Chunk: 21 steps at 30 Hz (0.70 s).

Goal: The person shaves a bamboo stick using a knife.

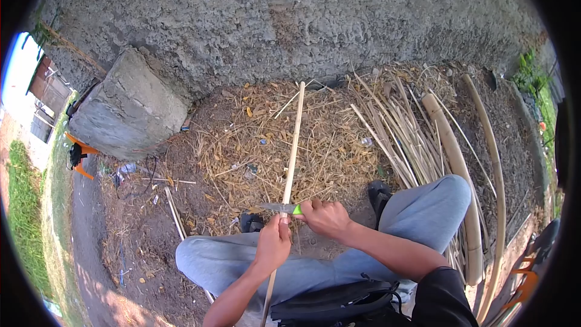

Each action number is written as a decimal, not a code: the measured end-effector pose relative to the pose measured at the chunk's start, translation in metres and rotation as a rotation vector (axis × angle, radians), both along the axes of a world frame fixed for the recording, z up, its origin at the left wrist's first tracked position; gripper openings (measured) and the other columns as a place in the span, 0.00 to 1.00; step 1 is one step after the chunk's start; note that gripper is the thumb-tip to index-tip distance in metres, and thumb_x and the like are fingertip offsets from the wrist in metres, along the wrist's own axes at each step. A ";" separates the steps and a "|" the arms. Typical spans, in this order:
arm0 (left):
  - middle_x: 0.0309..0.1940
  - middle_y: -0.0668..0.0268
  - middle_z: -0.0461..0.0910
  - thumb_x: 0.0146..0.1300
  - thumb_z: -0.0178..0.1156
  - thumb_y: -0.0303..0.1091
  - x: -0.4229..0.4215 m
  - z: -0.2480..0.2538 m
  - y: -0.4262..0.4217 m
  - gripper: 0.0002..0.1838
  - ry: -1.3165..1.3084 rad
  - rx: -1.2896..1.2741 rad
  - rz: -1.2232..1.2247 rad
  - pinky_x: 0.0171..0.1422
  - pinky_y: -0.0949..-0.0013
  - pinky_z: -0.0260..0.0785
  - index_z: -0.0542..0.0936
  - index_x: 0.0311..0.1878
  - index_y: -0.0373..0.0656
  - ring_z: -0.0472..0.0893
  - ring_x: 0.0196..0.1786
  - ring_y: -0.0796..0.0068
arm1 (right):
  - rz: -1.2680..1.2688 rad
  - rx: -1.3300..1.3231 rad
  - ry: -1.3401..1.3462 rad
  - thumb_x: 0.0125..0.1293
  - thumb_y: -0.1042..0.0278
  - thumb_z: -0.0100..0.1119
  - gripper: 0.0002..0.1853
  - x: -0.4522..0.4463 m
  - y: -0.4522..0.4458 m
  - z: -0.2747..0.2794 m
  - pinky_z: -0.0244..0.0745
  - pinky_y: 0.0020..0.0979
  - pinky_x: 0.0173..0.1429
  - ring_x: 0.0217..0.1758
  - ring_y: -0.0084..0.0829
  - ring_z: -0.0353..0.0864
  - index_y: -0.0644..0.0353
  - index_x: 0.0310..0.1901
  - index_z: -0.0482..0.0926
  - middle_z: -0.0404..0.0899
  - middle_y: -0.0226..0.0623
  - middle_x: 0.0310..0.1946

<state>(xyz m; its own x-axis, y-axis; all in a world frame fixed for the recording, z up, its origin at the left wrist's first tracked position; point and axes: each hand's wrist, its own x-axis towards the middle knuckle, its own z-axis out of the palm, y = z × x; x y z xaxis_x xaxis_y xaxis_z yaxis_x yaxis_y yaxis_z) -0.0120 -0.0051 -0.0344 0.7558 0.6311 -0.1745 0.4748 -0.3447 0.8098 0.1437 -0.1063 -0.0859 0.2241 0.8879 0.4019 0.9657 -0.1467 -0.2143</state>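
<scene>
A long pale bamboo strip (295, 139) runs from my lap out toward the wall, between my knees. My left hand (274, 242) is closed around it just below the blade. In my right hand (325, 217) is a knife (281, 208) with a bright green handle; its grey blade lies across the strip, pointing left. The blade touches or nearly touches the strip; I cannot tell how deep its edge sits. The lower end of the strip passes below my left hand, beside a black bag (333, 306) on my lap.
Several thin bamboo strips (402, 136) lie in a pile on the right, beside thicker bamboo poles (457, 175). Shavings and dry leaves (248, 145) cover the ground ahead. A concrete block (133, 106) stands at the left against a rough wall (290, 24).
</scene>
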 end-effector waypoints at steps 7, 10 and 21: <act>0.22 0.63 0.75 0.79 0.47 0.35 -0.010 0.009 -0.014 0.13 0.035 -0.139 -0.072 0.32 0.65 0.69 0.77 0.47 0.34 0.75 0.24 0.73 | -0.336 -0.205 0.170 0.79 0.51 0.47 0.20 0.078 -0.005 0.006 0.73 0.40 0.16 0.14 0.38 0.81 0.59 0.35 0.72 0.78 0.37 0.14; 0.23 0.58 0.78 0.79 0.48 0.36 -0.011 0.008 -0.014 0.14 0.037 -0.173 -0.090 0.34 0.61 0.72 0.77 0.48 0.35 0.80 0.26 0.65 | -0.365 -0.097 0.094 0.79 0.50 0.48 0.20 0.074 -0.008 0.001 0.73 0.39 0.16 0.14 0.38 0.81 0.58 0.34 0.72 0.78 0.36 0.14; 0.23 0.66 0.75 0.80 0.47 0.35 -0.056 0.026 -0.032 0.13 0.057 -0.159 -0.080 0.34 0.70 0.69 0.77 0.49 0.36 0.74 0.26 0.80 | -0.337 -0.120 -0.005 0.77 0.49 0.50 0.20 0.077 -0.015 -0.004 0.74 0.38 0.17 0.16 0.37 0.82 0.57 0.33 0.71 0.80 0.39 0.18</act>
<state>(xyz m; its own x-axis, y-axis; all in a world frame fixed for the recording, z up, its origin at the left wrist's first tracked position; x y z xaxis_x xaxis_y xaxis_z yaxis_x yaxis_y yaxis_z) -0.0680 -0.0375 -0.0080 0.7884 0.5307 -0.3111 0.4977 -0.2531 0.8296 0.2208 -0.1214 -0.0897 0.5106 0.8054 0.3010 0.8598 -0.4811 -0.1712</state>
